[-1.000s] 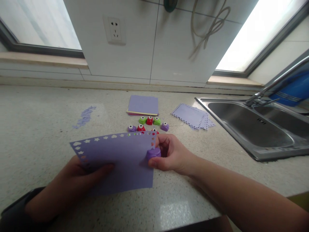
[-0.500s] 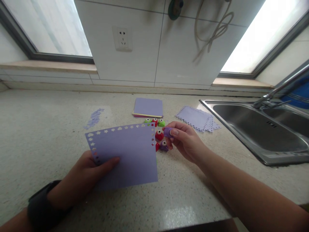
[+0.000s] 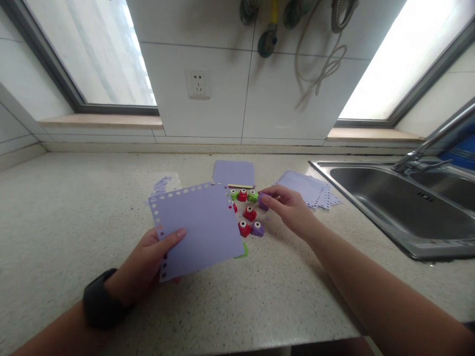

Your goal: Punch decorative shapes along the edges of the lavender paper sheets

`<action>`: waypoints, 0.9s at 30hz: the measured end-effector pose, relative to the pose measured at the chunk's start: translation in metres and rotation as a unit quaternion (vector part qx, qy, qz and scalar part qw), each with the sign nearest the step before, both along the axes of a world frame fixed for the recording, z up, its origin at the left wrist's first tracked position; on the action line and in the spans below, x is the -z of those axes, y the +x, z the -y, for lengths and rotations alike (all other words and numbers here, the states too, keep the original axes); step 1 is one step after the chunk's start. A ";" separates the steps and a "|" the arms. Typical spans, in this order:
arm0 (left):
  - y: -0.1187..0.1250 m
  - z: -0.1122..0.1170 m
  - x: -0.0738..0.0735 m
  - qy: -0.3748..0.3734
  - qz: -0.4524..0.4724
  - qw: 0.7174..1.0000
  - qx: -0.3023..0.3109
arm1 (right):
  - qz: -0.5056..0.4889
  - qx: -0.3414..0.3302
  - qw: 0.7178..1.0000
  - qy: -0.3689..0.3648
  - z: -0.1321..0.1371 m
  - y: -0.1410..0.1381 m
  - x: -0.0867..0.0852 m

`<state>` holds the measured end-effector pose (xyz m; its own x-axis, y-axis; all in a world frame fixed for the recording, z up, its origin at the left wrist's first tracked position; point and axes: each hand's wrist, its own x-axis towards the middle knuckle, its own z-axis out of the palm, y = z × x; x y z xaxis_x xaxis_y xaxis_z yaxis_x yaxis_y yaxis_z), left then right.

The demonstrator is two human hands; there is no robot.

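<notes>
My left hand (image 3: 150, 259) pinches a purple paper sheet (image 3: 200, 225) with small shapes punched along its top and left edges, held tilted above the counter. My right hand (image 3: 287, 206) reaches past the sheet's right edge, fingers closed on a small purple punch (image 3: 262, 200) among a cluster of little punches: green (image 3: 253, 196) and red (image 3: 242, 195) ones behind, red (image 3: 249, 213) and purple (image 3: 257, 228) ones in front. A black watch (image 3: 100, 304) is on my left wrist.
A stack of purple paper (image 3: 233, 174) lies behind the punches, and punched sheets (image 3: 309, 188) lie to the right. Purple scraps (image 3: 162, 184) sit at left. A steel sink (image 3: 401, 207) with a tap is at right. A socket and a hanging hose are on the wall.
My right hand took the purple punch off the sheet's right edge and carried it forward to the cluster of punches. My left hand turned the sheet and the view shifted.
</notes>
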<state>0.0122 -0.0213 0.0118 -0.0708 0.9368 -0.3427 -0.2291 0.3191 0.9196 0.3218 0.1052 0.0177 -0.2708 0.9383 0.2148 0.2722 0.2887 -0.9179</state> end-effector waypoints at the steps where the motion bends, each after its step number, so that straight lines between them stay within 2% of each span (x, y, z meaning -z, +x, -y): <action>1: 0.000 -0.001 0.000 0.003 0.001 1.000 -0.002 | 0.029 0.004 1.000 0.006 -0.001 0.002 0.000; 6: 0.000 -0.004 0.004 0.051 0.014 0.999 -0.005 | 0.169 0.009 0.984 0.049 -0.002 0.005 -0.005; 10: 0.001 -0.007 0.007 0.068 0.032 0.997 -0.010 | 0.255 -0.045 0.961 0.100 0.004 0.004 -0.013; 13: 0.001 -0.008 0.009 0.080 0.038 0.996 -0.014 | 0.308 -0.073 0.944 0.094 0.007 0.005 -0.018; 18: 0.001 -0.007 0.005 0.085 0.039 0.995 -0.018 | 0.355 -0.083 0.929 0.068 0.009 0.006 -0.022; 27: 0.001 -0.007 0.004 0.080 0.032 0.996 -0.019 | 0.366 -0.118 0.916 0.111 0.010 0.006 -0.020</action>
